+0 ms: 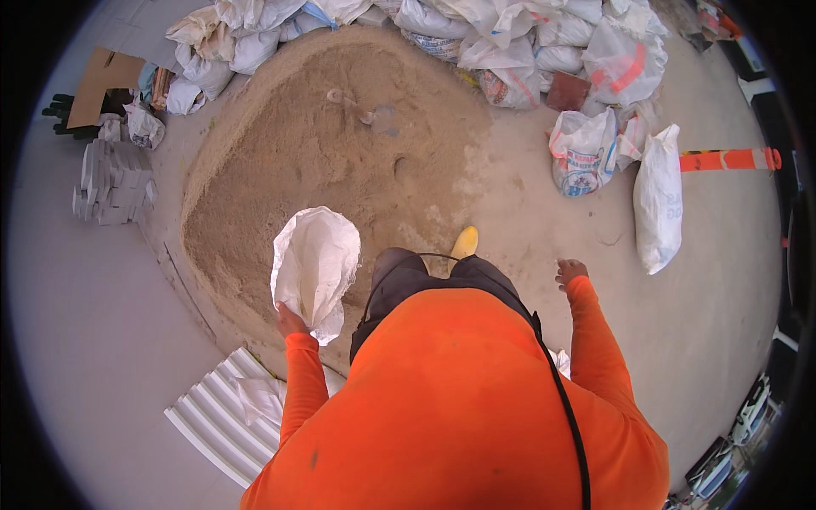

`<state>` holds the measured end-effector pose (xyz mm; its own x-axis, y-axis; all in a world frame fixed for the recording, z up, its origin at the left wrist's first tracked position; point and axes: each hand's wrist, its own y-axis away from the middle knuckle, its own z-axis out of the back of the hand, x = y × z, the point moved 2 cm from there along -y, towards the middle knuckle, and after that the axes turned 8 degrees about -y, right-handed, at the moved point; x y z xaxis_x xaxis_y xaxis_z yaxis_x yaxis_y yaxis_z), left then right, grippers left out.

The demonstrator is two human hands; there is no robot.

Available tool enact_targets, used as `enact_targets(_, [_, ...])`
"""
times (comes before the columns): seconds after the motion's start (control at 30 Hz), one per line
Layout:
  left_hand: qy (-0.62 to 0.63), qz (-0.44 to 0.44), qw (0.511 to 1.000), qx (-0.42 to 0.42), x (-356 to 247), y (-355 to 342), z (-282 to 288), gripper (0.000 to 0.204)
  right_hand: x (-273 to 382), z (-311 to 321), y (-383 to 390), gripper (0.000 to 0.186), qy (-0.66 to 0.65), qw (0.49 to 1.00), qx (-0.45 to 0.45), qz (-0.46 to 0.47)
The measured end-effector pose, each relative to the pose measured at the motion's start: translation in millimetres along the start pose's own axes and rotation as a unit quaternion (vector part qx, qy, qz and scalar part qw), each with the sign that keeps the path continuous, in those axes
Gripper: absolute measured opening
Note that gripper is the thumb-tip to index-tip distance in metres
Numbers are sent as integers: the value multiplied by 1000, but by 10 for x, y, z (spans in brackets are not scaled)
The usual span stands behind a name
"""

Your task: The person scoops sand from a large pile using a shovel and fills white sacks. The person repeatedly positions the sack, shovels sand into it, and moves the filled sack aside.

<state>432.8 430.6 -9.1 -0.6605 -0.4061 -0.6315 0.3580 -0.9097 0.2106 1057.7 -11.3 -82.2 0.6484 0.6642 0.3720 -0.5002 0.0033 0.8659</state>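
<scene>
My left hand (291, 320) grips the rim of a white woven sack (316, 255). The sack's mouth gapes upward, showing a pale inside. Beyond and around it spreads a large heap of brown sand (272, 161). Out to my right, my right hand (570, 271) hangs away from my body, holding nothing, its fingers loosely apart. On the sand's far part lies a shovel-like tool (350, 105), its short handle light and its grey blade partly covered with sand.
Filled white sacks (425, 19) line the heap's far edge. To the right stand a printed sack (584, 153), a tall white sack (659, 200) and an orange post (722, 160). Grey blocks (115, 183) are stacked left. White corrugated sheets (225, 416) lie at lower left.
</scene>
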Motion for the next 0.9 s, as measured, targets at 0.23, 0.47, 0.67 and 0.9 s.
enact_targets(0.23, [-109,159,981,-2,194,-379,-320,73,1895,-22,-206,26,-95,991,-30,93])
enact_targets(0.47, [-45,252,967,-2,207,-1058,-703,78,1940,-1365,85,28,58,994,-5,95])
enact_targets(0.67, [-59,303,951,-27,132,-1477,-818,78,1730,-2182,571,36,294,924,146,198])
enact_targets(0.9, [57,238,969,-35,-160,-1386,-862,74,2451,-2025,-304,39,252,957,111,89])
